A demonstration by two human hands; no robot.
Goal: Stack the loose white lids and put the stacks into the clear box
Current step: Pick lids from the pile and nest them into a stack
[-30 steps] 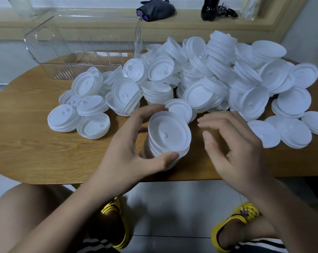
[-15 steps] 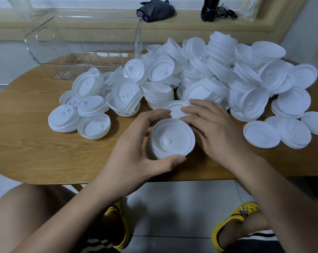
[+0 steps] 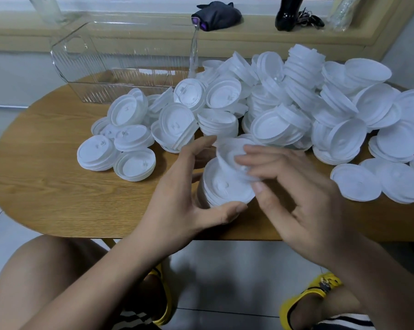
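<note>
White plastic heaped over the right and far part of the wooden surface [image 3: 46, 175]: loose lids [image 3: 296, 103], some flat, some tipped on edge, some in short leaning piles. Near the front edge, left hand [image 3: 177, 201] curled round a short stack [image 3: 225, 186] of lids, thumb under the near rim, fingers round the far side, top turned toward the camera. Right hand [image 3: 303, 206] just beside it, pinching a single lid [image 3: 229, 148] between thumb and fingers, tilted over the top of the stack; touching or just clear of it, too blurred to tell. Clear box [image 3: 130, 60] at the far left of the surface, ribbed walls, open top, well apart from the held stack. Between box and hands, a few low piles [image 3: 134, 164] lying flat on the wood. Behind, a ledge with a dark cloth bundle [image 3: 216, 15] and a glossy black object [image 3: 288, 13]. Below the surface edge, bare knees and yellow sandals [image 3: 306, 298] on pale floor tiles.
</note>
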